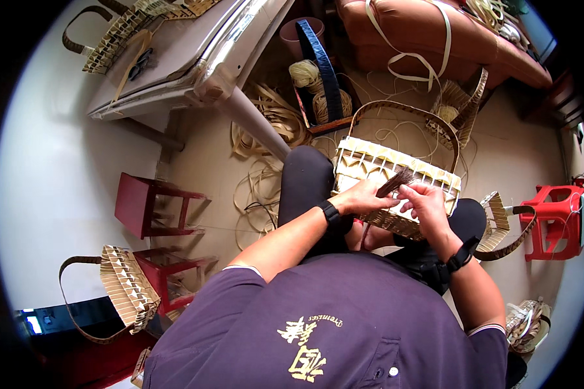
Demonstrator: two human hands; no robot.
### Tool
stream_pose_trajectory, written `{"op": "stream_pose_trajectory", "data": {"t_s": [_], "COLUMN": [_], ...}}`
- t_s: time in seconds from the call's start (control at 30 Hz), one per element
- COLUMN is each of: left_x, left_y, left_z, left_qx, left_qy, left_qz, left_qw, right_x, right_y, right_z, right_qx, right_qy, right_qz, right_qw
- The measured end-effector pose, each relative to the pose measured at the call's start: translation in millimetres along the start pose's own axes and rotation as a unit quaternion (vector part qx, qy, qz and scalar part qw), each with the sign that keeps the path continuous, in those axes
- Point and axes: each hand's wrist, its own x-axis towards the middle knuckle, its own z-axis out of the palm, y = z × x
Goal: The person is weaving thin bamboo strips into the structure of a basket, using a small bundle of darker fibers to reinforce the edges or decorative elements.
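A pale woven basket (396, 157) with a brown arched handle (401, 105) rests between my knees. Over it, my left hand (368, 198) is closed around a bundle of thin dark-brown fibres (398, 182), whose loose ends fan out toward the basket's far side. My right hand (425, 202) is just right of the bundle, its fingertips drawn together in a pinch. Whatever lies between those fingertips is too small to make out. Both hands hide part of the basket's near wall.
Coiled flat strips (276, 120) lie on the floor ahead, beside a dark box (311, 120) with a blue handle. Finished-looking baskets stand around: one at left (128, 288), one at right (496, 223). Red stools (146, 204) (555, 220) flank me; a table (169, 58) is ahead left.
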Motion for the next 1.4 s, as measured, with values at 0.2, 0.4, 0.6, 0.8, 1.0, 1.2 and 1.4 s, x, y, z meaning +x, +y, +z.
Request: {"op": "stream_pose_trajectory", "data": {"t_s": [0.2, 0.4, 0.6, 0.8, 1.0, 1.2, 1.4], "left_x": [1, 5, 0, -5, -19, -25, -14], "left_y": [-1, -14, -13, -15, -24, -27, -29], "left_z": [5, -1, 0, -3, -9, -19, -17], "left_qx": [-0.033, -0.152, -0.365, -0.296, 0.001, 0.043, 0.166], "left_qy": [0.015, 0.005, 0.099, 0.199, 0.306, 0.266, 0.223], "left_qz": [0.035, -0.008, -0.02, -0.013, -0.064, -0.12, -0.163], "left_qw": [0.999, 0.988, 0.926, 0.934, 0.95, 0.956, 0.947], "right_x": [5, 4, -4, -22, 10, 18, 30], "right_y": [9, 1, -66, -32, 10, 9, 21], "right_z": [1, -29, -131, -23, 26, 39, 49], "right_qx": [0.211, 0.231, 0.179, -0.353, -0.49, -0.567, -0.45], "right_qy": [-0.009, 0.081, 0.144, -0.004, -0.031, -0.075, -0.047], "right_qz": [0.087, 0.001, -0.326, -0.189, -0.205, -0.188, -0.201], "right_qw": [0.974, 0.97, 0.917, 0.916, 0.847, 0.798, 0.869]}}
